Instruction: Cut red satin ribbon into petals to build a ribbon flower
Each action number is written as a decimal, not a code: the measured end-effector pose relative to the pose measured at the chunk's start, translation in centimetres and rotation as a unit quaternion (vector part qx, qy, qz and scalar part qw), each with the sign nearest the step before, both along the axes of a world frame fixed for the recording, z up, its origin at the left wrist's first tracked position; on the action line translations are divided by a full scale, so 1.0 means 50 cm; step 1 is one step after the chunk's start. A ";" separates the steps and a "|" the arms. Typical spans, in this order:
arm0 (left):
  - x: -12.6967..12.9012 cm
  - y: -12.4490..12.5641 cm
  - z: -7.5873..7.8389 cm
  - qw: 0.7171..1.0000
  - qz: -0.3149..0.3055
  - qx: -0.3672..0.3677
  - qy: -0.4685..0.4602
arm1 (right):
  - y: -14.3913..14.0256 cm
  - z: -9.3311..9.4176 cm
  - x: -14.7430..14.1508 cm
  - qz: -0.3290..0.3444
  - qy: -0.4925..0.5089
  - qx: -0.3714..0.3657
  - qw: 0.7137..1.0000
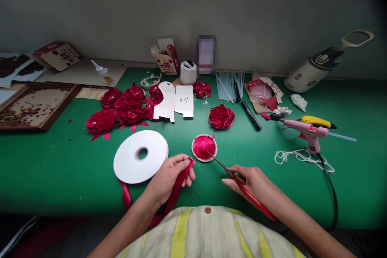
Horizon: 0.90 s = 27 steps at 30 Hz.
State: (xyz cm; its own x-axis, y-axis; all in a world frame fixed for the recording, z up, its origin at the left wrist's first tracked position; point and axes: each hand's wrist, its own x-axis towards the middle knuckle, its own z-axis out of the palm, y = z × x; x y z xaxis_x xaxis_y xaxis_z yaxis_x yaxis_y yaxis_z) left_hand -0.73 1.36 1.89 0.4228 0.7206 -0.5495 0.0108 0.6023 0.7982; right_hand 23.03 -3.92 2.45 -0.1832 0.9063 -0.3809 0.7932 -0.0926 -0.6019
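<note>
Ribbon (178, 187), red, runs from beneath the white ribbon spool (140, 156) across the near edge of the green table (60, 169) and up into the left hand (169, 175). Left hand: fingers closed together, pinching the ribbon end between thumb and fingertips, just right of the spool. Right hand (256, 185): closed around the red handles of the scissors (229, 171), which lie low over the table. Scissor blades point up and left, tips over the rim of a small round dish (204, 148) holding folded red ribbon pieces; whether the blades are parted cannot be told at this size.

Beyond the dish: one finished red ribbon flower (221, 117), then a cluster of red flowers (121, 109) to the left, partly covered by a flat white card box (175, 102). Right of centre: a black marker (250, 115), a bundle of clear glue sticks (229, 84), and a pink glue gun (308, 133) with its black cord trailing to the table edge. White string (302, 157) lies loose near the gun. A spool of white thread (188, 72) stands by the wall.
</note>
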 end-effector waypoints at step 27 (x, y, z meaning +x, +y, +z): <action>0.036 -0.041 0.028 0.996 -0.041 0.059 -0.059 | 0.035 0.021 -0.086 -0.180 0.326 0.115 0.921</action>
